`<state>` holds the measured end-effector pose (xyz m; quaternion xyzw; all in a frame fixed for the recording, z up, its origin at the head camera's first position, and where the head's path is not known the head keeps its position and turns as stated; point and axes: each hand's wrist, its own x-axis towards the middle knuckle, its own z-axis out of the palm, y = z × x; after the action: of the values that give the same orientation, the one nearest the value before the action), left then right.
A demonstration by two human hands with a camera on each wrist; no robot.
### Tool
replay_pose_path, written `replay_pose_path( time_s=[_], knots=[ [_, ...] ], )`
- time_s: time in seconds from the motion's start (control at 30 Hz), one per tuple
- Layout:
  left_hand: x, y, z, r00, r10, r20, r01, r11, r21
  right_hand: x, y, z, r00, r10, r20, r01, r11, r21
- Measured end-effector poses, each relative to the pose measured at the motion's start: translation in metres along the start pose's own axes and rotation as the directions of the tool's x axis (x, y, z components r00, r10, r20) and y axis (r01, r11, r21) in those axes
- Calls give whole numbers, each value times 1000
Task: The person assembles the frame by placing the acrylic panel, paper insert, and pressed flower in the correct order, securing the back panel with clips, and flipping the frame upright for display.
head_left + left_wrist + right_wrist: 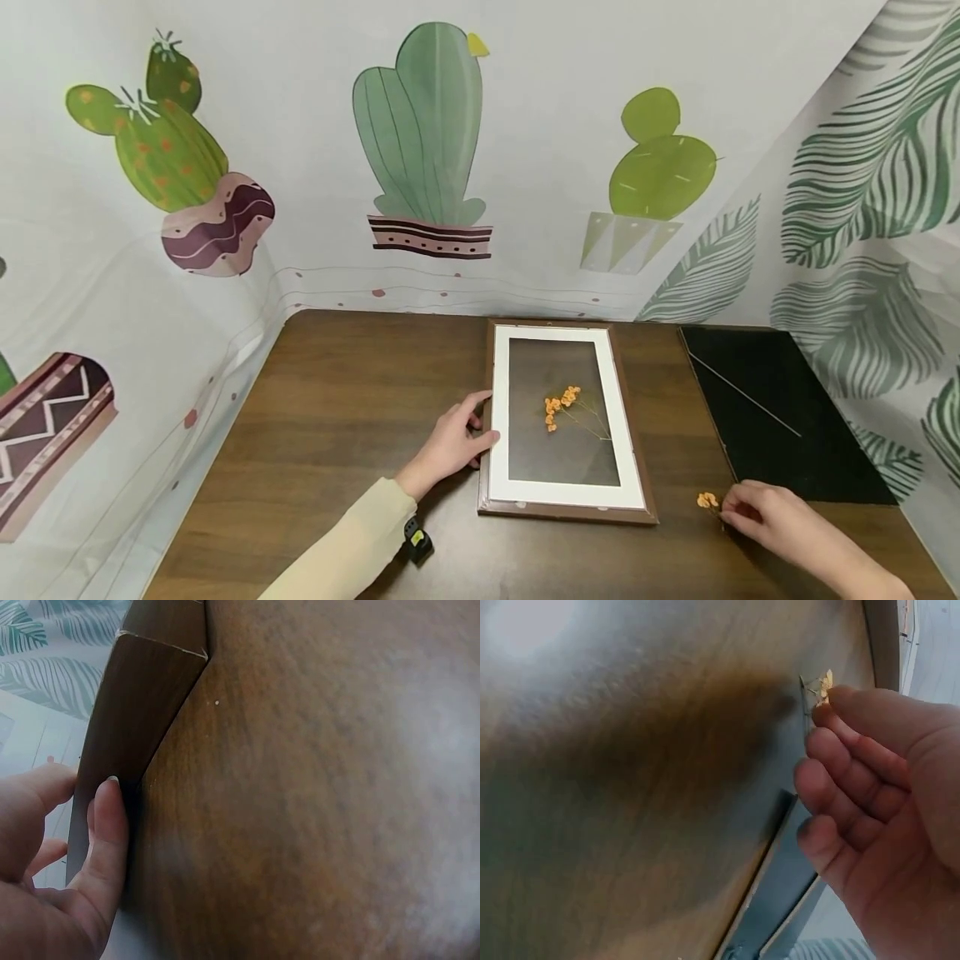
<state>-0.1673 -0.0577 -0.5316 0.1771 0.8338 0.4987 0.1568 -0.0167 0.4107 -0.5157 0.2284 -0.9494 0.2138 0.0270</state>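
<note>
A brown wooden picture frame [645, 500] with a white mat [501, 417] lies on the table. Inside the mat opening, a sprig of dried orange flowers [552, 405] rests on the dark transparent pane, its thin stems pointing right. My left hand [452, 437] grips the frame's left edge, thumb on top and fingers against the outer side; the left wrist view shows the fingers [111, 832] along that side wall. To the right of the frame, my right hand [765, 518] pinches a smaller sprig of orange flowers [707, 500] between thumb and fingertips, just above the table.
On the right of the brown wooden table [360, 375] lies a black board [795, 400] with a thin pale rod [746, 394] across it. A patterned cloth [540, 125] with cactus and leaf prints stands behind and beside the table.
</note>
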Motion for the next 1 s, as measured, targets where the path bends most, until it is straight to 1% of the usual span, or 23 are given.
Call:
replay_pose_path(
  time_s=[0.07,0.13,0.3,0.53,0.63,0.73,0.8,0.87,1.0],
  knots=[
    [0,0,0,1000,0,-2,0,1000,1,2,1,-1,999,-19,-36,18,999,-38],
    [0,1,0,1000,1,-2,-1,1000,1,3,2,-1,998,-46,-46,42,997,-71],
    [1,0,-1,1000,11,-1,-11,1000,-5,2,4,0,990,-133,-38,127,983,-130],
    [0,0,-1,1000,10,1,-10,1000,-6,-1,6,2,987,-159,-13,156,976,-151],
    [0,0,-1,1000,5,2,-5,1000,-8,0,7,5,979,-199,-49,187,967,-175],
    [-1,0,-1,1000,13,1,-13,1000,-13,1,6,7,970,-228,-81,210,960,-185],
    [-1,-1,-1,1000,22,-1,-22,1000,-15,1,5,8,969,-230,-94,209,959,-193],
    [-1,-1,-1,1000,21,0,-21,1000,-13,0,3,8,972,-216,-97,195,961,-196],
    [0,-1,0,1000,9,4,-9,1000,-6,-1,-1,5,983,-163,-78,142,964,-226]
  ],
)
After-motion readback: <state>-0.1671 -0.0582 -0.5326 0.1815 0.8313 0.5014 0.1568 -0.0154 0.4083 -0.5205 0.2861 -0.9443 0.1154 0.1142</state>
